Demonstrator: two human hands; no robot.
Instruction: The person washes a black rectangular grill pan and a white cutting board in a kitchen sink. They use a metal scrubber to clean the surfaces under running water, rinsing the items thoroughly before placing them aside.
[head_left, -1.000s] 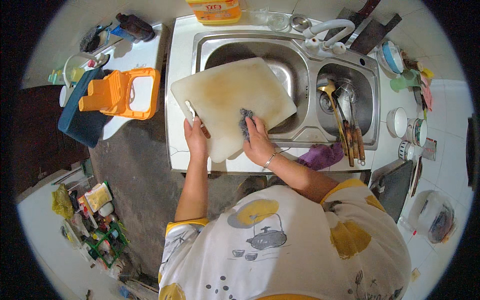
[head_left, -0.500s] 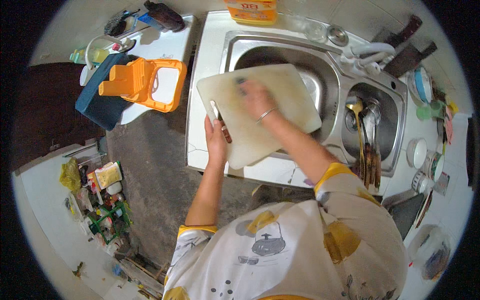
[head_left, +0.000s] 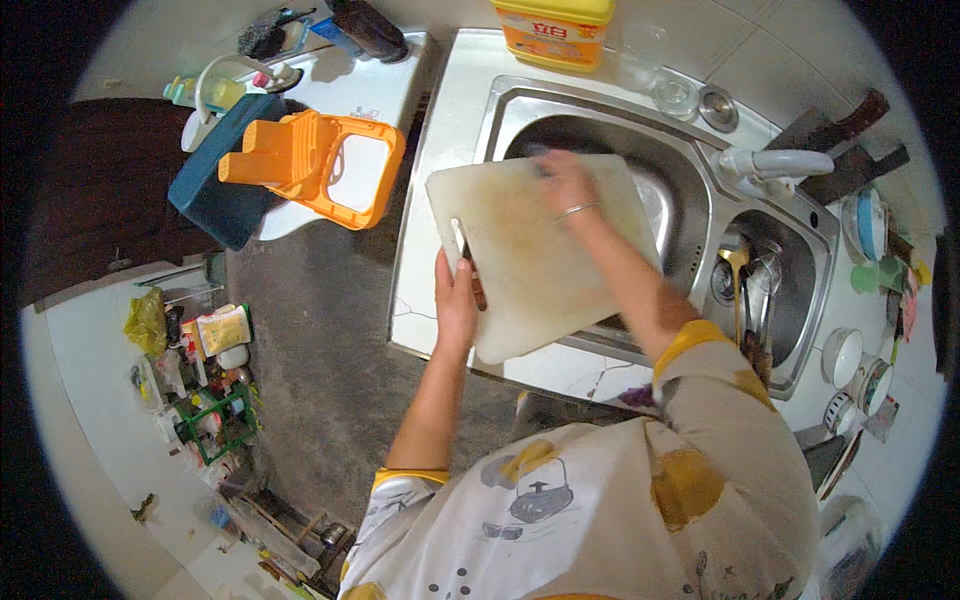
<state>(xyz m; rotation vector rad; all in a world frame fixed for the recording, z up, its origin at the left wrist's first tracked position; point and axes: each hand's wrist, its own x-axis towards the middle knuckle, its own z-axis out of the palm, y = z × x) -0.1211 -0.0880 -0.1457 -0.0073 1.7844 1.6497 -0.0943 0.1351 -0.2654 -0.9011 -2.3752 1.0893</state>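
A pale, stained cutting board (head_left: pixel 540 260) lies tilted over the larger basin of a steel sink (head_left: pixel 690 225) and the counter's near edge. My left hand (head_left: pixel 458 305) grips its left edge beside a long slot, thumb on top and the other fingers hidden beneath. White and reddish brown show in that slot; I cannot tell what the brown part is. Near the board's far edge, my right hand (head_left: pixel 572 187), with a bracelet at the wrist, is closed and smeared by motion. Something small and dark shows at its fingertips, too blurred to name.
Long-handled utensils (head_left: pixel 740 275) stand in the smaller basin under a grey faucet (head_left: pixel 775 163). Bowls (head_left: pixel 842 355) sit at the right. A yellow-orange tub (head_left: pixel 553 35) stands behind the sink. An orange plastic frame (head_left: pixel 375 185) rests on the left-hand table.
My right hand has slid across the board toward its far edge. The whole view has shifted, so the board appears further right and lower. My left hand keeps its grip.
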